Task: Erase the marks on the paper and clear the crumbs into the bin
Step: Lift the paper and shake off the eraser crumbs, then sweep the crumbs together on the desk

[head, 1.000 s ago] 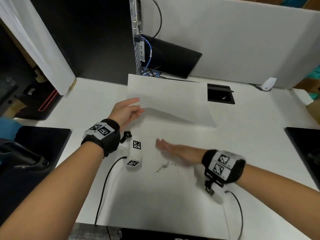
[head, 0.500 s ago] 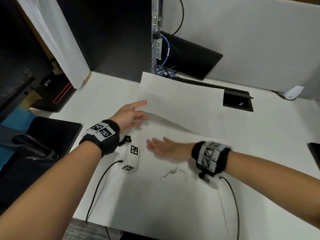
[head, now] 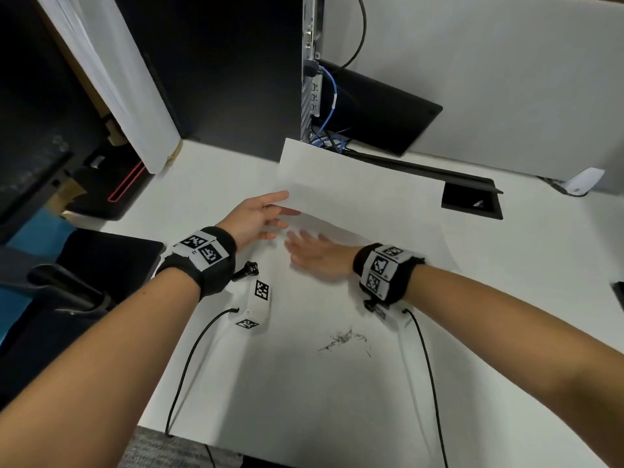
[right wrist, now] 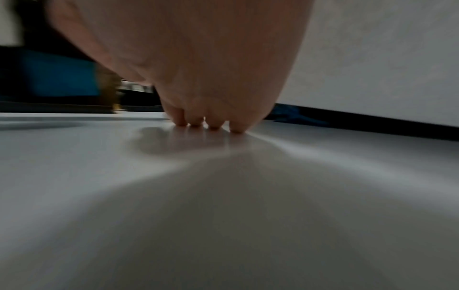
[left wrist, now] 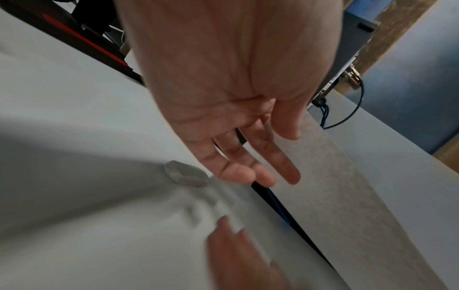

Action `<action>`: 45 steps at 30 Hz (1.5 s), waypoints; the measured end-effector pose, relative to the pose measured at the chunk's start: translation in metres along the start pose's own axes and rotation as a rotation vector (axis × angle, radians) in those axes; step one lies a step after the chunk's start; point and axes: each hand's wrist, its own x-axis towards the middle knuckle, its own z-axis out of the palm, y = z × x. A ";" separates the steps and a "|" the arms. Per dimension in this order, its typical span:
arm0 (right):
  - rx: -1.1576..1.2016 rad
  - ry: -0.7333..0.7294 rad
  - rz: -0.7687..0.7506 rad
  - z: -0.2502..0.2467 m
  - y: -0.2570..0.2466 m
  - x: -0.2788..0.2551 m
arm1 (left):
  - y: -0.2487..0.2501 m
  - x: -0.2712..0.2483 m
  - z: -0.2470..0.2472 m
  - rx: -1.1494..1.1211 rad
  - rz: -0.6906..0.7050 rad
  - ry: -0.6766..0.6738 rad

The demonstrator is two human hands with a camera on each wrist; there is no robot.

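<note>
My left hand (head: 266, 214) pinches the left edge of the white paper (head: 364, 197) and holds that edge lifted off the white desk; the left hand (left wrist: 248, 157) has its thumb apart from its straight fingers against the paper (left wrist: 347, 196). My right hand (head: 310, 251) lies flat, fingers straight, reaching under the raised near edge. Its fingertips (right wrist: 208, 125) touch the desk. A small pile of dark crumbs (head: 344, 339) lies on the desk behind the right wrist. A small rounded grey object (left wrist: 186, 173) rests on the desk beside my left fingers.
A white tagged box (head: 258, 305) with a black cable and a black knob (head: 248, 268) sit near my left wrist. A computer tower (head: 310, 62) and a dark slab (head: 378, 113) stand behind the paper. A black cable hatch (head: 472, 204) opens at the right. A black container (head: 111, 194) sits left, below the desk.
My right hand has slid forward and left, away from the crumbs, to under the lifted paper edge. My left hand keeps the paper raised.
</note>
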 end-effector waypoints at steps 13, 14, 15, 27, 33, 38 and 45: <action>0.107 -0.033 -0.002 -0.003 0.035 -0.048 | -0.011 0.001 0.007 -0.042 0.020 0.140; 0.147 0.032 0.057 -0.007 0.035 -0.041 | -0.015 0.000 0.009 -0.048 0.009 0.145; 0.203 0.069 0.102 -0.007 0.034 -0.037 | -0.019 -0.001 0.011 -0.033 -0.001 0.142; 0.505 0.031 0.092 0.019 0.067 -0.086 | -0.058 -0.017 0.042 1.000 -0.005 -0.173; 0.531 0.069 0.085 0.017 0.062 -0.083 | -0.080 -0.051 0.071 1.139 0.009 -0.374; 0.641 0.069 0.069 0.007 0.059 -0.082 | -0.079 -0.095 0.107 1.064 0.001 -0.578; 0.266 -0.059 0.084 0.028 0.064 -0.106 | -0.076 -0.108 0.101 0.285 -0.018 -0.201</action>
